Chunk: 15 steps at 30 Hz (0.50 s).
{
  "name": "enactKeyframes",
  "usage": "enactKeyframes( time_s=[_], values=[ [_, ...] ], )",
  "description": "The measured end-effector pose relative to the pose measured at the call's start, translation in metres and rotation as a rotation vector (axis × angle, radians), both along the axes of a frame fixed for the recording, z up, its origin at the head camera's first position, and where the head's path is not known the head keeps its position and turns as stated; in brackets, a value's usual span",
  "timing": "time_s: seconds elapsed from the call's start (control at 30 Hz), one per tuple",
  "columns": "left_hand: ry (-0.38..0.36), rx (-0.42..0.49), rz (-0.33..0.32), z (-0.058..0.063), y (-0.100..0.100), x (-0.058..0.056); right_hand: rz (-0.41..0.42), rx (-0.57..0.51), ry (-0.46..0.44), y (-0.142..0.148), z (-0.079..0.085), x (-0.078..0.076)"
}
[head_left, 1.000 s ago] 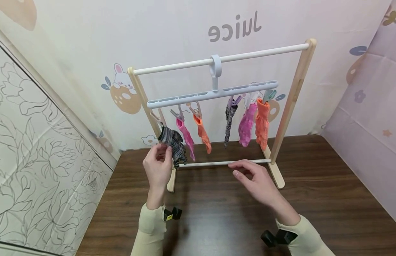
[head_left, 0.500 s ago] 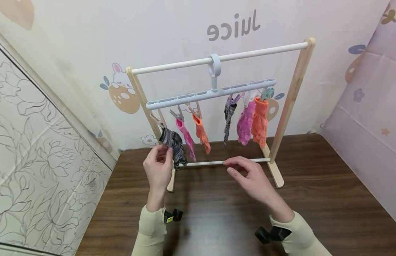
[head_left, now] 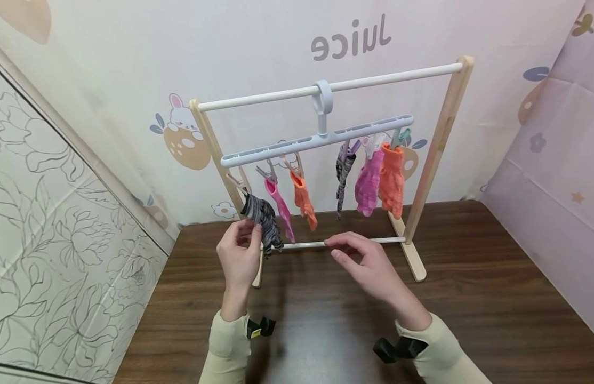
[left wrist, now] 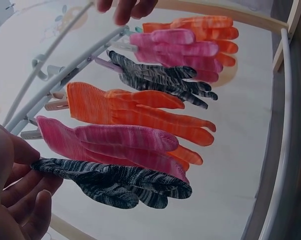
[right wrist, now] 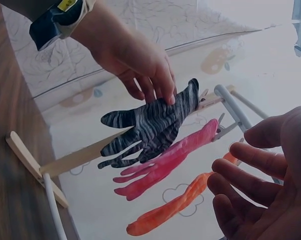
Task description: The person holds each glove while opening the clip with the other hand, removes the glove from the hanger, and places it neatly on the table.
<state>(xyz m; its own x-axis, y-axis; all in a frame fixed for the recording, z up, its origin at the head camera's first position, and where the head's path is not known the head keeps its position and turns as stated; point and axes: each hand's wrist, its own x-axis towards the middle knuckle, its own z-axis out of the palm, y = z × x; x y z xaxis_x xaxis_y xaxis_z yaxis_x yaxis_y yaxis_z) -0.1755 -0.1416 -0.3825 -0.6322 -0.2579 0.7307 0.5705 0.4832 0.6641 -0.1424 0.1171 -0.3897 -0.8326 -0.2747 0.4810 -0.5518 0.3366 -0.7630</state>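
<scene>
My left hand (head_left: 239, 253) pinches a black-and-grey striped glove (head_left: 264, 217) between thumb and fingers near its cuff. The glove hangs from a beige clothespin (head_left: 241, 182) at the left end of a pale blue hanger (head_left: 297, 146). Relaxed and holding nothing, my right hand (head_left: 366, 264) hovers in front of the rack's lower bar. Beside the striped glove hang a pink glove (left wrist: 105, 140) and an orange glove (left wrist: 140, 112). Farther right are another striped glove (head_left: 344, 173), a second pink glove (head_left: 369, 184) and a second orange one (head_left: 392, 178), each on a clothespin.
A wooden rack with a white top rod (head_left: 393, 82) carries the hanger by its hook (head_left: 322, 101). The rack's right foot (head_left: 414, 262) stands on the dark wooden table (head_left: 494, 298). Printed cloth (head_left: 258, 48) covers the wall close behind.
My right hand has moved left, towards the middle of the rack. My left hand keeps its pinch on the striped glove and has shifted slightly right and down; the hanger's left end dips a little.
</scene>
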Motion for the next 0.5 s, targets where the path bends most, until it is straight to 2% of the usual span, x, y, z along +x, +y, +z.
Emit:
enactKeyframes(
  time_s=[0.07,0.17,0.37,0.5],
  values=[
    [-0.005,0.001,-0.002,-0.01,-0.004,-0.006,0.006,-0.005,0.001,-0.001,0.001,0.0],
    [-0.015,0.003,-0.01,-0.015,-0.006,-0.007,0.014,-0.012,0.006,-0.004,0.003,-0.001],
    [-0.022,-0.001,-0.039,-0.014,-0.005,-0.003,0.022,-0.014,0.015,-0.008,0.01,0.001],
    [-0.02,-0.014,-0.038,-0.008,0.0,0.002,0.02,-0.004,0.015,-0.009,0.013,0.0]
  ],
)
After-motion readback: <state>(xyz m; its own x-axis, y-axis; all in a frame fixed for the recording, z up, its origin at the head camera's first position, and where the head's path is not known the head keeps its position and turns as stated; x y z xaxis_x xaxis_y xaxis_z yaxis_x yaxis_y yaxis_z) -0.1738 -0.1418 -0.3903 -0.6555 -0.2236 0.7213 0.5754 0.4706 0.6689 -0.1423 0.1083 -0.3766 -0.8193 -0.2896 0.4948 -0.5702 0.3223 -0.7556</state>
